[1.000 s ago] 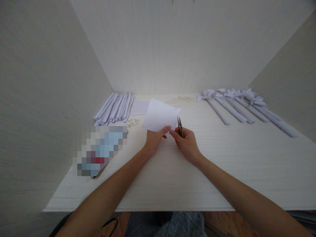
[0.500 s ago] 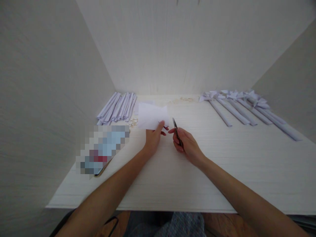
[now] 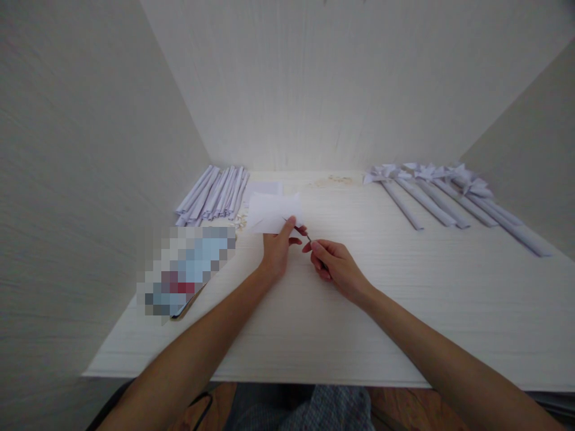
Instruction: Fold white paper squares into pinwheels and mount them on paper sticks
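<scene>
My left hand (image 3: 277, 248) pinches the near edge of a small white paper sheet (image 3: 272, 212), held low over the white table (image 3: 404, 299). My right hand (image 3: 335, 266) is closed on small metal scissors (image 3: 308, 237). The blades point up and left, and their tips lie against the paper's near right corner, by my left thumb. Both hands are close together at the table's middle.
Several rolled white paper sticks (image 3: 215, 194) lie at the back left, with another paper square (image 3: 265, 188) beside them. Paper pinwheels on sticks (image 3: 431, 191) lie at the back right. A blurred flat object (image 3: 186, 269) lies at the left. White walls close in three sides.
The paper has dropped from a raised tilt down toward the table and shifted left. My right hand turned the scissors from upright to pointing left, their tips now at the paper's edge.
</scene>
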`<state>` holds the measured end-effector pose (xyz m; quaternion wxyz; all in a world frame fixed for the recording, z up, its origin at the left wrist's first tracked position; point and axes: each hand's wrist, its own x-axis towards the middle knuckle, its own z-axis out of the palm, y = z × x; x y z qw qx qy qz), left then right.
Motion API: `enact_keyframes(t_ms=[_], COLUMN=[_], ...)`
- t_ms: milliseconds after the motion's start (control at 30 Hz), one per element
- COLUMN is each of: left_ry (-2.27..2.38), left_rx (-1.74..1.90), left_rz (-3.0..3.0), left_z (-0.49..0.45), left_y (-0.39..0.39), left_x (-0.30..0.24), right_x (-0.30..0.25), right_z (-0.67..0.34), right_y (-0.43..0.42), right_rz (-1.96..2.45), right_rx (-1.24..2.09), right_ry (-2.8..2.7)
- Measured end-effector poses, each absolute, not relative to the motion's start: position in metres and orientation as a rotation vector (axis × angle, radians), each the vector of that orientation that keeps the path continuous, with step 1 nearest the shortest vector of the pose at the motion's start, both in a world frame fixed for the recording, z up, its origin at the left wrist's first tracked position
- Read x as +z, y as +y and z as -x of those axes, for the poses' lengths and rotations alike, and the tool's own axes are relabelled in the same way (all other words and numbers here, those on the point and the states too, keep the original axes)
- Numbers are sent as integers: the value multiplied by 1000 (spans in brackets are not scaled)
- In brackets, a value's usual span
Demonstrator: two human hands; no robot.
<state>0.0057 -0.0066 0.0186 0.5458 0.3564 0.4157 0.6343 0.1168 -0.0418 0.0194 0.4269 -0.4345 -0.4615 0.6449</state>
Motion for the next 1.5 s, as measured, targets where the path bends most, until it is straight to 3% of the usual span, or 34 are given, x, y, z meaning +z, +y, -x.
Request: enact_keyframes(t_ms=[1500], left_ry=[1041], left_rx=[1549], left_rz=[-807], left_z=[-1], left_y=[0], left_x=[18], right_x=[22], right_z=[-116], right_y=[-41], right_rz=[1037], right_rx=[1507], right_ry=[-976])
